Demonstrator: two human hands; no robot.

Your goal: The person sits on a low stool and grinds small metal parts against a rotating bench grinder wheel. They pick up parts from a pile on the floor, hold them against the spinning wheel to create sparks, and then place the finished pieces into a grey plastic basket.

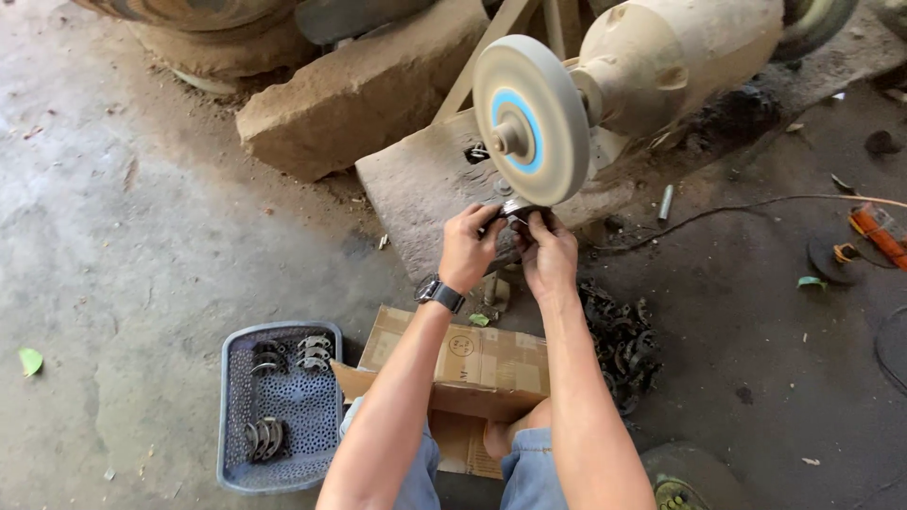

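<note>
A small dark metal part (517, 213) sat pinched between both hands, pressed up against the lowest point of the grey grinding wheel (531, 118). The wheel stood directly above the part, its flat face with a blue ring turned toward the camera, so the contact ran straight upward from the grip. The part was mostly hidden by the fingers, and its long axis could not be told.

The left hand (467, 247) was closed on the part's left side, fingertips curled over its top; a dark wristwatch (439, 294) sat on that wrist. The right hand (547, 251) was closed on the right side, thumb at the part's edge. Both hands were equally near, meeting just under the wheel's rim.

The wheel was carried on a dusty motor housing (675, 57), which stood on a stone slab (425, 189), near that slab's front edge. Below the forearms lay a cardboard box (472, 359). Left of it, on the concrete floor, stood a grey perforated basket (280, 406) with a few similar curved metal pieces (300, 354) near its far edge. A dark heap of parts (619, 340) lay right of the box.
</note>
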